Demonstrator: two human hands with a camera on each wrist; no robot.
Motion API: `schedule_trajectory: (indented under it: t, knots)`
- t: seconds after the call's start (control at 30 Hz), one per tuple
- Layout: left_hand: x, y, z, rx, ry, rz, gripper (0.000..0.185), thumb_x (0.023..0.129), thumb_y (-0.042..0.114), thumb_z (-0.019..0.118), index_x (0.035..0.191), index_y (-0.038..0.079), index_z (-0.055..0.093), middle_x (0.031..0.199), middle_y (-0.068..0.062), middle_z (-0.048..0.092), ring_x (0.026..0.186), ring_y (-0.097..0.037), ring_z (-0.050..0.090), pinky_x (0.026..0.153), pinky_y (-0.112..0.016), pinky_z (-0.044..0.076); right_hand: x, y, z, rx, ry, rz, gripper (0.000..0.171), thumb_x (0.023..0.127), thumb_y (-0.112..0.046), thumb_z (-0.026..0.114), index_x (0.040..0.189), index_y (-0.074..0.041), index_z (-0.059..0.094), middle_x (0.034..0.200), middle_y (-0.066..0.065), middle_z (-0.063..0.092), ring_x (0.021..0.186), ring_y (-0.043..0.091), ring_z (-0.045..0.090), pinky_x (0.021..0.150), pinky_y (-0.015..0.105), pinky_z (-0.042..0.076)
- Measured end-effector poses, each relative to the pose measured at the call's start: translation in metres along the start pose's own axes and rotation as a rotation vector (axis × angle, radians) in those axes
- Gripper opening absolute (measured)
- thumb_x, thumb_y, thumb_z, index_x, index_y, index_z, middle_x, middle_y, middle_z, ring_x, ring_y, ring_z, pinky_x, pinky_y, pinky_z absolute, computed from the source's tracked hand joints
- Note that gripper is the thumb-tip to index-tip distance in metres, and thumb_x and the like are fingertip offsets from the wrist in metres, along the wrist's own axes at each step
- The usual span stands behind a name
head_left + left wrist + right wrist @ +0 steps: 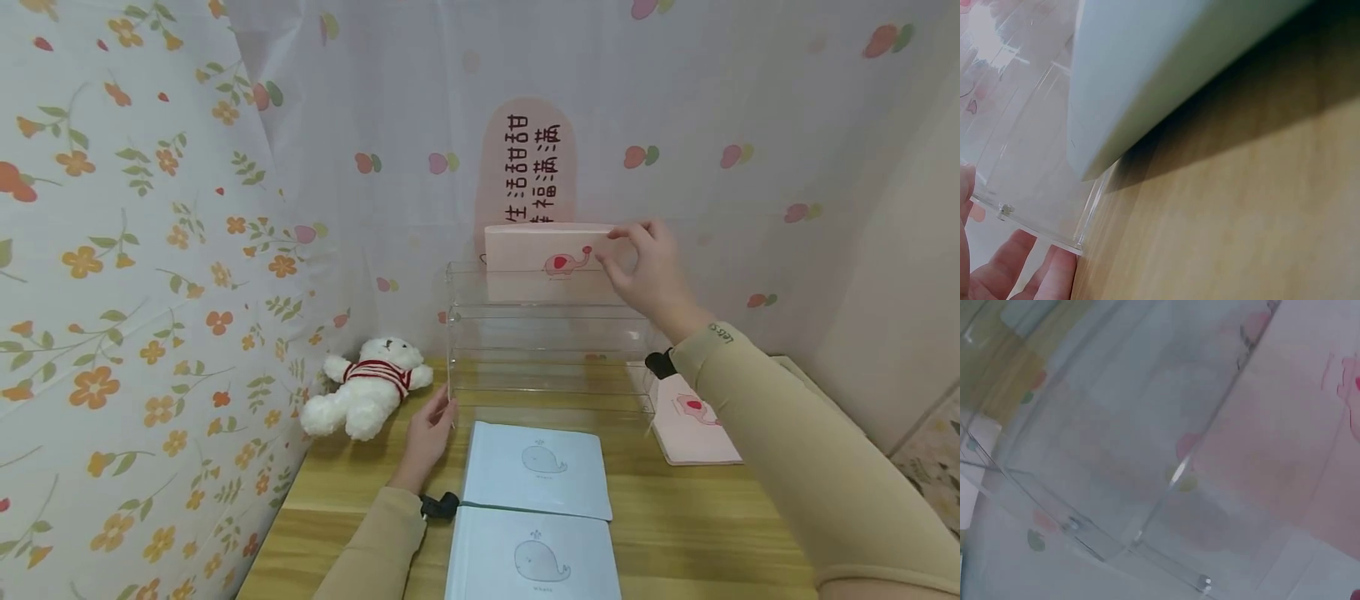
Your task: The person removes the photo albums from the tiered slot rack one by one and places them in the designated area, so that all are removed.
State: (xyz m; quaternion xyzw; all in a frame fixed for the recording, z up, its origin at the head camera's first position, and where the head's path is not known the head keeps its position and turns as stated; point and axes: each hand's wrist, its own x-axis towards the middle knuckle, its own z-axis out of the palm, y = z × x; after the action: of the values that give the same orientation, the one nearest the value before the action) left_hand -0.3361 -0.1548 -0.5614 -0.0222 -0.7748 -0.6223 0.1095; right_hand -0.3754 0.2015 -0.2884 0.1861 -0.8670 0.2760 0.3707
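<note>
Right hand: the right hand (647, 265) is raised at the top tier of the clear rack (547, 350), its fingers and thumb pinching the upper right corner of a pink book (551, 260).
Pink book: it stands upright in the top tier of the rack, at the back, its cover with a small red elephant facing forward. The right wrist view shows this pink cover (1297, 444) behind the clear panel of the rack (1116, 456).
Left hand: the left hand (429, 435) rests at the lower left front corner of the rack, its fingers laid against the clear edge and loosely bent. In the left wrist view the fingertips (1022, 269) touch the bottom edge of the clear panel (1029, 162); I cannot tell whether they grip it or only steady it.
Rack: see-through plastic with stepped tiers, standing on the wooden table (675, 517) near the back wall. Only the top tier holds a book.
Blue books: two pale blue books with a whale drawing lie flat on the table in front of the rack, the nearer one (534, 557) just below the farther one (537, 468), their edges touching. A corner of one blue book (1147, 75) fills the top of the left wrist view.
Second pink book: another pink book (693, 425) lies flat on the table just right of the rack, partly behind the right forearm.
Toy: a white teddy bear (367, 390) in a red striped top lies on the table left of the rack, against the flowered curtain (135, 275).
Backdrop: a pale curtain with small fruit prints and a pink sign (528, 167) hangs behind the rack.
</note>
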Motion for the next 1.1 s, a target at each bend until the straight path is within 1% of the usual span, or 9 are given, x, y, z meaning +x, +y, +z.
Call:
schedule_trajectory:
  t: [0.07, 0.13, 0.3, 0.4, 0.53, 0.7, 0.83, 0.9, 1.1]
  knots:
    - [0.000, 0.001, -0.005, 0.008, -0.010, -0.004, 0.049, 0.102, 0.028, 0.065, 0.149, 0.021, 0.055, 0.137, -0.013, 0.068, 0.120, -0.031, 0.068, 0.092, -0.039, 0.059, 0.010, 0.001, 0.000, -0.012, 0.006, 0.013, 0.034, 0.093, -0.020, 0.074, 0.120, -0.001, 0.065, 0.124, 0.025, 0.055, 0.120, 0.043, 0.049, 0.106, 0.058, 0.041]
    - [-0.001, 0.002, -0.006, 0.013, -0.021, -0.008, 0.048, 0.102, 0.028, 0.065, 0.149, 0.022, 0.055, 0.137, -0.013, 0.068, 0.120, -0.031, 0.067, 0.094, -0.040, 0.059, 0.018, 0.003, -0.002, -0.031, -0.029, 0.041, 0.038, 0.094, -0.023, 0.073, 0.126, -0.004, 0.065, 0.132, 0.024, 0.055, 0.126, 0.044, 0.048, 0.110, 0.060, 0.039]
    - [-0.001, 0.001, -0.004, 0.023, -0.015, 0.000, 0.047, 0.102, 0.026, 0.064, 0.148, 0.024, 0.055, 0.137, -0.013, 0.068, 0.120, -0.031, 0.067, 0.095, -0.043, 0.058, 0.035, 0.005, -0.004, -0.048, -0.231, 0.167, 0.056, 0.099, -0.036, 0.066, 0.149, -0.017, 0.051, 0.153, 0.017, 0.049, 0.143, 0.042, 0.043, 0.119, 0.062, 0.034]
    - [0.000, 0.001, -0.003, 0.018, -0.013, 0.011, 0.047, 0.103, 0.024, 0.064, 0.148, 0.023, 0.055, 0.137, -0.015, 0.068, 0.120, -0.032, 0.068, 0.094, -0.039, 0.059, 0.043, 0.003, 0.000, -0.032, -0.321, 0.218, 0.059, 0.100, -0.036, 0.063, 0.154, -0.021, 0.045, 0.154, 0.015, 0.049, 0.145, 0.040, 0.042, 0.119, 0.063, 0.033]
    - [0.000, 0.003, -0.002, 0.007, -0.012, 0.013, 0.046, 0.103, 0.022, 0.063, 0.148, 0.022, 0.056, 0.136, -0.017, 0.068, 0.119, -0.032, 0.068, 0.092, -0.035, 0.059, 0.049, -0.003, 0.009, 0.003, -0.375, 0.250, 0.056, 0.101, -0.028, 0.063, 0.153, -0.019, 0.046, 0.151, 0.016, 0.052, 0.144, 0.039, 0.042, 0.120, 0.062, 0.033]
    - [0.000, 0.004, -0.002, 0.012, -0.009, 0.006, 0.047, 0.103, 0.024, 0.063, 0.149, 0.020, 0.055, 0.136, -0.016, 0.068, 0.120, -0.032, 0.067, 0.093, -0.037, 0.059, 0.047, -0.006, 0.016, 0.049, -0.350, 0.304, 0.043, 0.099, -0.023, 0.066, 0.141, -0.015, 0.058, 0.147, 0.015, 0.055, 0.143, 0.037, 0.043, 0.122, 0.060, 0.032]
    - [0.000, 0.005, -0.003, 0.011, -0.011, 0.001, 0.046, 0.103, 0.027, 0.063, 0.148, 0.024, 0.056, 0.137, -0.014, 0.067, 0.122, -0.031, 0.067, 0.096, -0.041, 0.058, 0.044, -0.008, 0.017, 0.083, -0.304, 0.328, 0.033, 0.098, -0.021, 0.069, 0.130, -0.013, 0.064, 0.141, 0.013, 0.058, 0.139, 0.035, 0.044, 0.121, 0.059, 0.033]
    - [0.000, 0.004, -0.003, 0.012, -0.012, 0.001, 0.047, 0.103, 0.027, 0.064, 0.148, 0.023, 0.055, 0.138, -0.014, 0.067, 0.122, -0.032, 0.066, 0.096, -0.042, 0.058, 0.042, -0.009, 0.017, 0.087, -0.294, 0.346, 0.031, 0.098, -0.021, 0.069, 0.128, -0.014, 0.066, 0.139, 0.012, 0.059, 0.138, 0.033, 0.044, 0.120, 0.058, 0.034]
    - [0.000, 0.002, -0.004, 0.018, -0.016, 0.003, 0.048, 0.103, 0.025, 0.063, 0.149, 0.017, 0.054, 0.138, -0.016, 0.066, 0.123, -0.033, 0.066, 0.096, -0.041, 0.058, 0.038, -0.012, 0.023, 0.100, -0.229, 0.368, 0.025, 0.097, -0.012, 0.067, 0.122, -0.011, 0.069, 0.131, 0.012, 0.060, 0.130, 0.029, 0.050, 0.106, 0.049, 0.045]
